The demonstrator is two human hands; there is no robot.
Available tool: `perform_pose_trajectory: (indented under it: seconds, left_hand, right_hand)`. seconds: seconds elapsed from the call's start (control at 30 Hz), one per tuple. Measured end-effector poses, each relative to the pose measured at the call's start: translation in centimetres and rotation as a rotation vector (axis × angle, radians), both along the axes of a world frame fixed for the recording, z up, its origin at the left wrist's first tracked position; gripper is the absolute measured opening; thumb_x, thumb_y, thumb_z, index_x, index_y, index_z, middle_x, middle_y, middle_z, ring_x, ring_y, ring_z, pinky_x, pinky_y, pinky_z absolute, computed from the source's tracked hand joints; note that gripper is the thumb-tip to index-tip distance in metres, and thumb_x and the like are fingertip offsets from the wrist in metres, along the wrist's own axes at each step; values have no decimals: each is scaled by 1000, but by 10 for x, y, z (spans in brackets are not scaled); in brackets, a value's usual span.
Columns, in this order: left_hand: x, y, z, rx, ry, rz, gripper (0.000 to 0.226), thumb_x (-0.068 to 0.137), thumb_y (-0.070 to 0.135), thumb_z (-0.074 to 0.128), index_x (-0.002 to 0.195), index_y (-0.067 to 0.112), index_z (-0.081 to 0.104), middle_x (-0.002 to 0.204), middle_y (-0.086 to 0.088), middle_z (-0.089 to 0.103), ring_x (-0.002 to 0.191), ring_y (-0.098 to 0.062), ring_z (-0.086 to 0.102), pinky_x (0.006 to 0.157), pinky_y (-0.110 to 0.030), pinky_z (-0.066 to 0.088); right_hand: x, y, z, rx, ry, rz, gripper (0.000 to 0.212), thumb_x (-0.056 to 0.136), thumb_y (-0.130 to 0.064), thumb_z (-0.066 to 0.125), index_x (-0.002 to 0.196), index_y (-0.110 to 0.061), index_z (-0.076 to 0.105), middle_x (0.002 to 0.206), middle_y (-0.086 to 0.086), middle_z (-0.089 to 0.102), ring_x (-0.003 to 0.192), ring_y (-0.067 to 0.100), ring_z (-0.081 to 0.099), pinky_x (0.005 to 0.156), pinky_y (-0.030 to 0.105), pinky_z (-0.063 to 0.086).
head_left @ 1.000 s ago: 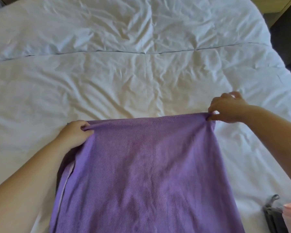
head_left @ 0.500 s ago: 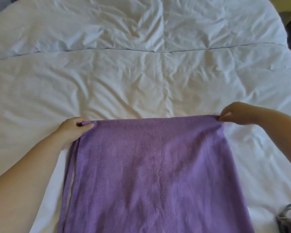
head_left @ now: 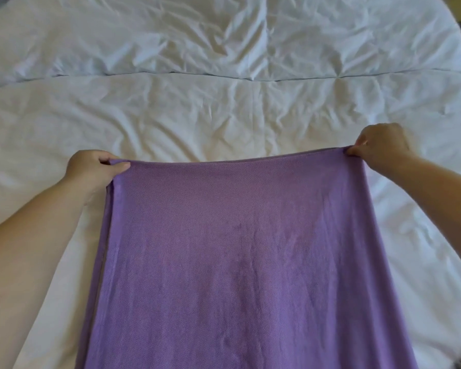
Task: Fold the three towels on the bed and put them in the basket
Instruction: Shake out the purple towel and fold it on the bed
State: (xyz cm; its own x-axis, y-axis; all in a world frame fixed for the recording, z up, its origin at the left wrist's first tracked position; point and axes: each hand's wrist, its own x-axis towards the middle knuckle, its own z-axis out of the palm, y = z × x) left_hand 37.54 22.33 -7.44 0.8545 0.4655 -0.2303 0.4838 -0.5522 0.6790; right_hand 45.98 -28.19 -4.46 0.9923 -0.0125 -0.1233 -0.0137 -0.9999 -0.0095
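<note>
Holding the purple towel (head_left: 237,262) stretched flat over the near middle of the bed (head_left: 224,115), well short of the far edge. Pinching its far left corner with the left hand (head_left: 93,170), fingers (head_left: 120,166) curled over the hem. Gripping its far right corner with the right hand (head_left: 381,145), fingers likewise curled tight on the cloth.

Bare left hand (head_left: 93,170), bare right hand (head_left: 381,146); forearms bare to frame edges; fingernails short, plain.
</note>
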Motion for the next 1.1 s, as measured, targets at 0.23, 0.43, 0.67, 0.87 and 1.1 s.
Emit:
perform_pose_trajectory:
  seconds: [0.23,0.43,0.67,0.87,1.1]
  left_hand:
    - [13,-18,-23,398,-85,-140,18,86,17,68,92,0,69,86,-19,64,81,-32,57,68,-30,37]
    - [-2,-41,-21,604,-108,-67,20,85,8,59,104,1,63,126,-24,52,112,-42,48,94,-41,40]
    - [-92,-155,-46,715,-118,-975,55,98,52,15,148,33,26,158,4,22,145,-20,21,117,-46,12]
    - [-102,-64,-55,918,278,-528,66,91,57,-10,151,32,2,160,8,0,148,-18,-1,118,-46,-2]
    - [-177,-166,-39,712,5,-938,57,95,51,25,146,27,36,154,4,28,140,-23,35,113,-50,21]
  right_hand:
    - [-9,2,-48,-42,-135,-65,24,81,-28,69,86,-5,69,89,23,65,94,40,56,73,41,46]
    - [-25,14,-46,64,-243,-127,26,85,-17,58,110,-11,61,116,19,57,111,40,48,88,48,39]
    - [-133,125,-68,494,57,272,54,95,-53,27,147,-42,19,154,-22,7,146,8,1,117,33,-1]
    - [-145,28,-80,81,11,-127,61,95,-55,20,150,-29,20,159,-8,15,147,18,7,119,44,3]
    - [-236,120,-69,307,63,240,62,94,-53,19,150,-25,20,155,-14,9,146,14,5,118,31,1]
